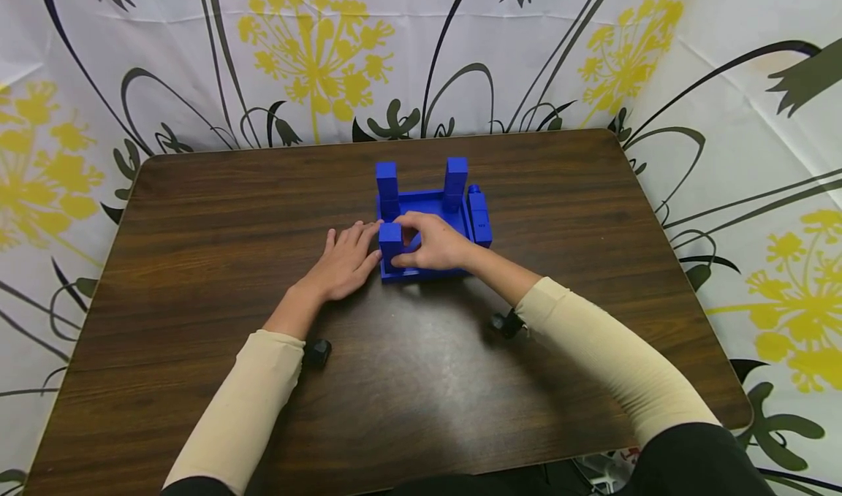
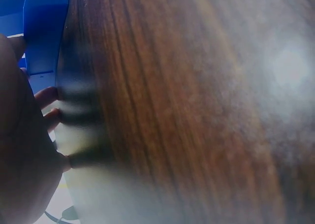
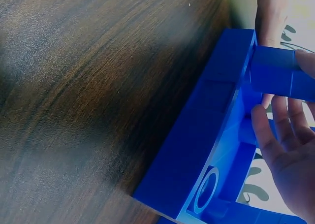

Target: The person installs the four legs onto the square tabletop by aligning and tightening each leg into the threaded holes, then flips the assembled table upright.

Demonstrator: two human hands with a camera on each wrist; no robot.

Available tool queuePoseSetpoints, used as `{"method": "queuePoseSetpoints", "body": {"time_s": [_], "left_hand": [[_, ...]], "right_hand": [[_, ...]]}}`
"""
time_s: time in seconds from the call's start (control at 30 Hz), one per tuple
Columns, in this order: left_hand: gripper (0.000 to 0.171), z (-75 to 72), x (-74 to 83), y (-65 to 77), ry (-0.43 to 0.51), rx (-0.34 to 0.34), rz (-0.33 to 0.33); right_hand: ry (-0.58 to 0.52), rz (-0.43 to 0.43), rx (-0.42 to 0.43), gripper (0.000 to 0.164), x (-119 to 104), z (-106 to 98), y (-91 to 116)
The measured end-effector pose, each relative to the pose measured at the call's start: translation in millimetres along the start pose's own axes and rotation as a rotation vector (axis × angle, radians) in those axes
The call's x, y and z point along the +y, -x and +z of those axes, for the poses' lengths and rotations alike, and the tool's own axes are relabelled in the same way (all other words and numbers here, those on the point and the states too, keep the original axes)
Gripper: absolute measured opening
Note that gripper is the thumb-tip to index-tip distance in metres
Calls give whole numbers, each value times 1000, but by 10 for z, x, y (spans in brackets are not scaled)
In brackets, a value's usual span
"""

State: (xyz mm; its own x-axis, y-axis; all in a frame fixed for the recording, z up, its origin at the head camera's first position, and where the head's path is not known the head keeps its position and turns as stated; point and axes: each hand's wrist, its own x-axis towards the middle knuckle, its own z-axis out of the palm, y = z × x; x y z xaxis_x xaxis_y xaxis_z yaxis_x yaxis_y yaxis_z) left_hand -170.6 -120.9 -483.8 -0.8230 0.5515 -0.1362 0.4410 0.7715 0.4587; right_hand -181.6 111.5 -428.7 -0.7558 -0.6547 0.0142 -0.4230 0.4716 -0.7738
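Observation:
A blue plastic tray-like frame [image 1: 427,202] stands on the table, with square posts upright at three corners. My right hand [image 1: 435,244] curls its thumb and fingers around the near-left post [image 1: 390,237]; in the right wrist view the thumb lies against that post [image 3: 273,71]. My left hand [image 1: 342,266] lies with fingers spread on the table, its fingertips and thumb at the frame's left side. A round ring-shaped socket [image 3: 205,189] shows at the frame's near-right corner. Beside the right edge lies another blue post [image 1: 480,218] with a round knob at its far end.
The brown wood-grain table [image 1: 263,196] extends around the frame, with its far edge against a white cloth [image 1: 368,79] printed with yellow flowers. Light glares off the tabletop in front of the frame.

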Motion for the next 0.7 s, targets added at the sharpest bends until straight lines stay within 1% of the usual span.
{"method": "queuePoseSetpoints", "body": {"time_s": [0.1, 0.2, 0.23, 0.3, 0.37, 0.5, 0.57, 0.7], "left_hand": [[59, 3, -5, -2, -4, 4, 0], [59, 8, -11, -5, 3, 7, 3], [59, 8, -12, -5, 4, 7, 4], [59, 8, -13, -5, 10, 11, 8], [59, 5, -9, -3, 14, 11, 8], [59, -4, -3, 2, 13, 6, 7], [59, -6, 2, 3, 9, 3, 6], [58, -4, 7, 8, 2, 7, 4]], "right_hand": [[-1, 7, -38, 53, 2, -21, -3], [-71, 15, -111, 70, 20, -45, -1], [-106, 17, -138, 73, 31, -49, -2], [-178, 6, -185, 74, 53, -52, -9], [-227, -10, -211, 70, 70, -53, -15], [-242, -41, -205, 60, 80, -48, -26], [-220, -34, -182, 59, 74, -45, -26], [-167, 4, -130, 61, 33, -32, -17]]}}
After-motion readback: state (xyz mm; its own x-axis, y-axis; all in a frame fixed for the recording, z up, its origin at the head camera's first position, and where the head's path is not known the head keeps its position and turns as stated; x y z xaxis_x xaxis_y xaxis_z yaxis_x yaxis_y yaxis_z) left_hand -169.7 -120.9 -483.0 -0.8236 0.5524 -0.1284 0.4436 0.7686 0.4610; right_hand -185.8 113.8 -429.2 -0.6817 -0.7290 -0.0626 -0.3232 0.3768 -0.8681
